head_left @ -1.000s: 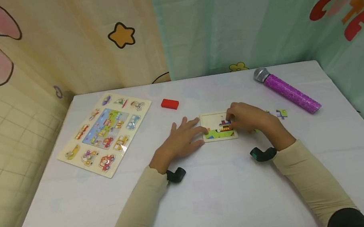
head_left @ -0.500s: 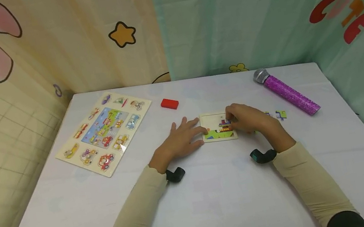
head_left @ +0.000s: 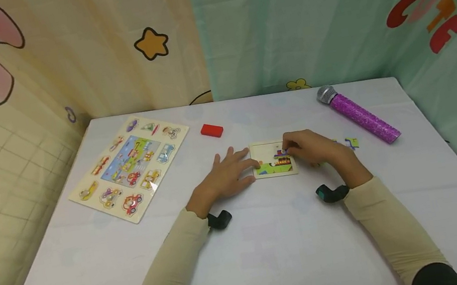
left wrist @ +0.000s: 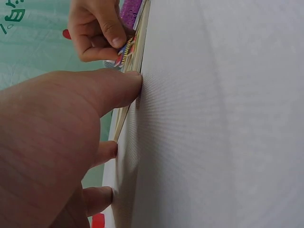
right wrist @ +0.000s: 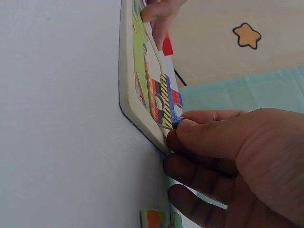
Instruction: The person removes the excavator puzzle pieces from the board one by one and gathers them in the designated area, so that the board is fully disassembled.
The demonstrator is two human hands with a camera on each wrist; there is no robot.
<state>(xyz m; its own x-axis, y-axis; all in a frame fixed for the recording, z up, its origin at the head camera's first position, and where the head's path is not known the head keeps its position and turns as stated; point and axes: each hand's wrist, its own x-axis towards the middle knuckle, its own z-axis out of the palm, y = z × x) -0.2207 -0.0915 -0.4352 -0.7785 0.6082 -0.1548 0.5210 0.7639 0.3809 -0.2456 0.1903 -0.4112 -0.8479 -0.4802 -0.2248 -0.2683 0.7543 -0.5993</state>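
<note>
A small jigsaw puzzle board [head_left: 261, 151] with a pale wooden frame lies on the table, partly filled with green and coloured pieces. My left hand [head_left: 230, 175] rests spread at its left side, fingertips touching the frame. At the board's right side, my right hand [head_left: 309, 146] pinches a puzzle piece [right wrist: 166, 99] between thumb and index finger. That piece carries a yellow-and-black striped band with blue and red parts, and stands tilted above the board in the right wrist view. The thumb and fingertips hide its near end.
Loose puzzle pieces [head_left: 352, 142] lie right of the board, some partly behind the right hand. A red block [head_left: 211, 130] sits behind the left hand. A large picture puzzle board [head_left: 161, 175] is at the left, a purple glitter microphone [head_left: 364, 118] at the back right.
My right hand's fingertips have shifted slightly, showing more of the board's right edge. The left hand stays in place on the frame.
</note>
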